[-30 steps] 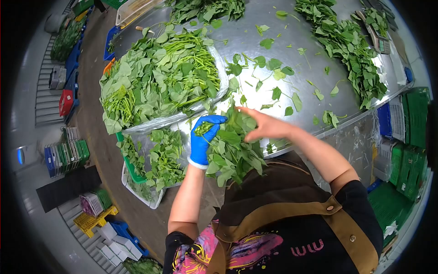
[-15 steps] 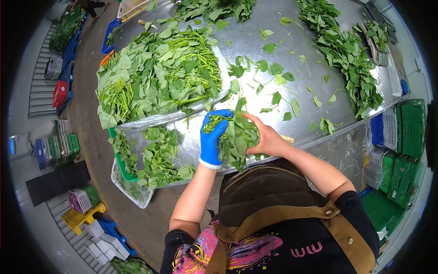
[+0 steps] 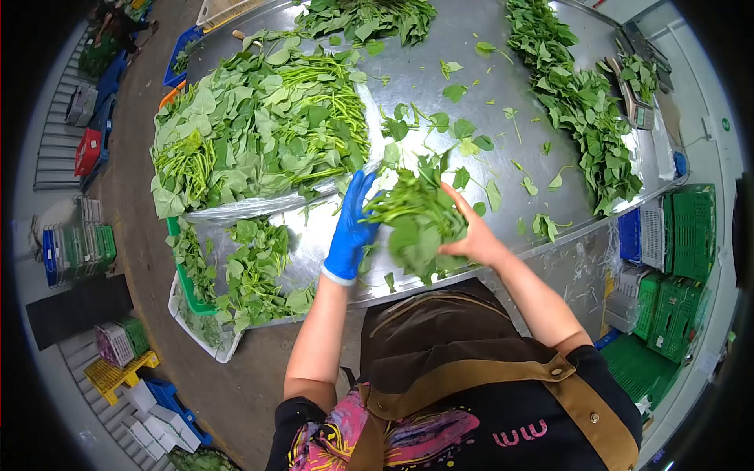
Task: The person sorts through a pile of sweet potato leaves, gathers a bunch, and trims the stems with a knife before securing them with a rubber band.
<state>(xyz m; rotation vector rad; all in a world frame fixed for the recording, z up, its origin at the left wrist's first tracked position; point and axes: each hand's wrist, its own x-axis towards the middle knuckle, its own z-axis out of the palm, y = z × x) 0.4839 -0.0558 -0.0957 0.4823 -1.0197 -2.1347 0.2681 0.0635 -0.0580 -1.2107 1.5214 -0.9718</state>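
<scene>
Steel, grey and glossy, and that's the table (image 3: 463, 23) curving across the view! Biggest on it, a broad pile of greens (image 3: 259, 125), smooth leaves and slim pale stems, edged by crinkled clear plastic (image 3: 371, 118). Over to the right, a long leafy row (image 3: 577, 102). Dark brown cloth next, the apron (image 3: 448, 322) with tan straps. And centre stage, the leafy bunch (image 3: 424, 228), blurred, above the table's near edge, stems pointing left! Right hand (image 3: 475, 238), bare, curved round its leaves, thumb parted from fingers, gripping it. Left hand (image 3: 351, 228), blue-gloved, fingers straight, clasping nothing, beside the stem tips; whether it touches them, can't tell. Smaller now: a scale (image 3: 644, 118), its display too tiny to read, then loose heart-shaped leaves (image 3: 454, 93). Pink shirt lettering (image 3: 520, 433), rounded strokes resembling "ww" from this angle.
</scene>
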